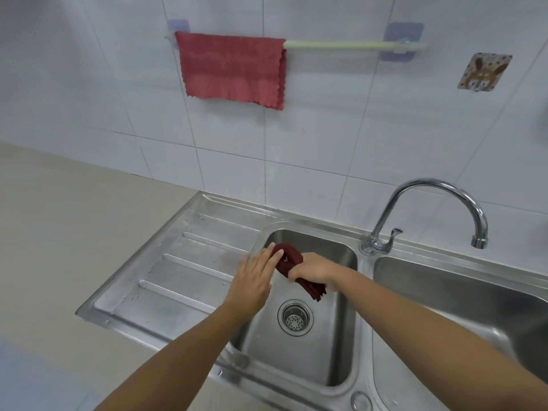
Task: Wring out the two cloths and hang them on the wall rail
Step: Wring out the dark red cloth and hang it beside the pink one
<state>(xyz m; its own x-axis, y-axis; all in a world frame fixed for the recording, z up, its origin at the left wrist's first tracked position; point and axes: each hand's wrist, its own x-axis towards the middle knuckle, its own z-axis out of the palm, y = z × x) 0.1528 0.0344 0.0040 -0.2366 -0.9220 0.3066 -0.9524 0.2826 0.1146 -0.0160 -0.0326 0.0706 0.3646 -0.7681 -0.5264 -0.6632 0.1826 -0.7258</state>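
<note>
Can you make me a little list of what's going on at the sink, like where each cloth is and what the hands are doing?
pink cloth: hanging on the wall rail, left end
dark red cloth: twisted up, held over the left sink basin
right hand: closed around the dark red cloth
left hand: open, fingers touching the cloth's far end
tap: no water seen running
cloths left to hang: one

Head camera looks down, close over the sink [296, 229].
</note>
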